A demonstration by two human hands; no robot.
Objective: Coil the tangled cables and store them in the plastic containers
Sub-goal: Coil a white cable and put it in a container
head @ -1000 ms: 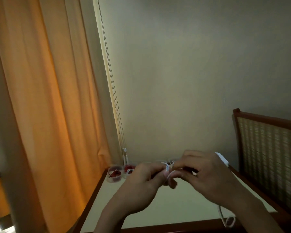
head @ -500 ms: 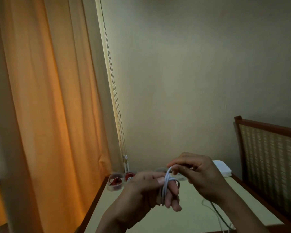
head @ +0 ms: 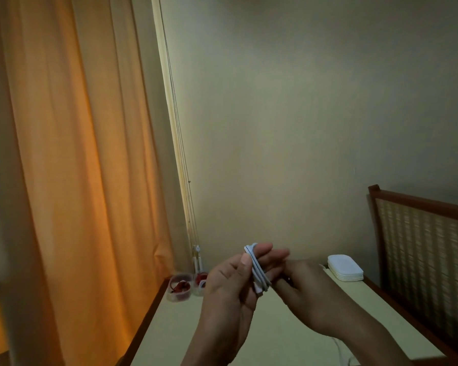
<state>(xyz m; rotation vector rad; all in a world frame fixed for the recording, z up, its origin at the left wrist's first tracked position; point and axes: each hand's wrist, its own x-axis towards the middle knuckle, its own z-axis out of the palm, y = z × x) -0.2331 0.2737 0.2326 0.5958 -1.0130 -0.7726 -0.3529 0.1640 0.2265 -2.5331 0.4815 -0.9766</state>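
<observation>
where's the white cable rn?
Head view, low centre: the white cable is looped around the fingers of the left hand, above the table, with the right hand just right of it.

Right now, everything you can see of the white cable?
The white cable is thin, smooth and plastic-looking. Several turns loop around the raised fingers of the left hand, whose thumb pins them. The coil stands nearly upright above the table. The right hand meets its lower end; a loose tail trails below that forearm.

pretty dim room, only warm light glowing through the orange fabric curtain [head: 64, 154]; right of that curtain the wicker-panelled wooden chair back [head: 421, 247] looks motion-blurred
</observation>
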